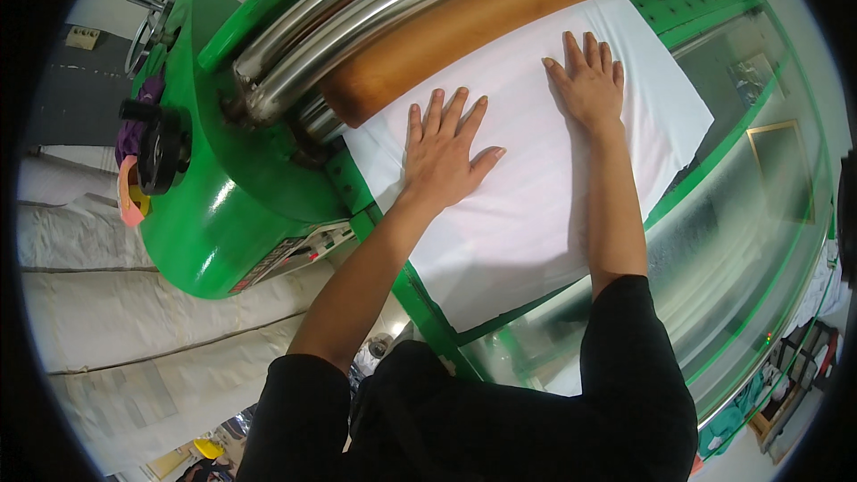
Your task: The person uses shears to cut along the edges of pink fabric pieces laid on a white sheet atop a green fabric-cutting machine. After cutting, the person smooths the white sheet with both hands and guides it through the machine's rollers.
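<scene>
A sheet of white fabric (pixel 518 205) lies spread over the feed bed of a green roller machine (pixel 223 214). Its far edge meets a brown padded roller (pixel 500 22). My left hand (pixel 442 156) rests flat on the fabric's left part, fingers spread toward the roller. Farther right and a little farther away, my right hand (pixel 589 85) presses flat on the same fabric, its fingers also stretched out. Neither hand grips anything. Small wrinkles run through the cloth beside my right forearm.
Shiny metal rollers (pixel 357 54) run behind the brown one. A black handwheel (pixel 162 150) juts from the machine's left housing. A clear panel (pixel 714 277) with green edges spans the right. Large pale wrapped rolls (pixel 152 321) are stacked at the left.
</scene>
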Available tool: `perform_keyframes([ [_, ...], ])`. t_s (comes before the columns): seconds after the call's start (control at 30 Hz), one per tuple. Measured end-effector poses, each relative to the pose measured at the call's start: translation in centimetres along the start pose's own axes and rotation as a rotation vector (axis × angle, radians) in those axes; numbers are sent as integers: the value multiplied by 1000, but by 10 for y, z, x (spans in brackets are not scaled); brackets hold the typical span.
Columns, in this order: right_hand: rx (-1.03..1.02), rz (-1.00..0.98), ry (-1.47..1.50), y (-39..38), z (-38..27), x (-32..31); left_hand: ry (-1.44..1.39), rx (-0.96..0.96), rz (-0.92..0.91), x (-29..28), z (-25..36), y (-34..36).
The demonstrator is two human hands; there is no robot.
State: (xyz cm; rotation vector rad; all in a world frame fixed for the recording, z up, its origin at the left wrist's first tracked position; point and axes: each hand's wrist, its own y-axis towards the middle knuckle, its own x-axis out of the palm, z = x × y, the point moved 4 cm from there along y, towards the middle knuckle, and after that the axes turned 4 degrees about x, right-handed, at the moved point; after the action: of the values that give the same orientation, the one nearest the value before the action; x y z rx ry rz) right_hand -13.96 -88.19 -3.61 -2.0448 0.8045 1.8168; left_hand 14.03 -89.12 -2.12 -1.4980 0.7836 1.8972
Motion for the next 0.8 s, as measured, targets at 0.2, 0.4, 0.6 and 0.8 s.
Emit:
perform_keyframes([
  [0.2, -39, 31, 14, 4, 0, 6, 37, -1, -4, 0, -3, 1],
  [0.4, -36, 62, 41, 3, -4, 4, 73, 9, -2, 4, -5, 3],
  [0.6, -27, 76, 38, 4, -6, 7, 92, 31, 10, 5, -8, 5],
  [0.8, -24, 96, 34, 5, -5, 10, 82, 30, -8, 6, -7, 8],
])
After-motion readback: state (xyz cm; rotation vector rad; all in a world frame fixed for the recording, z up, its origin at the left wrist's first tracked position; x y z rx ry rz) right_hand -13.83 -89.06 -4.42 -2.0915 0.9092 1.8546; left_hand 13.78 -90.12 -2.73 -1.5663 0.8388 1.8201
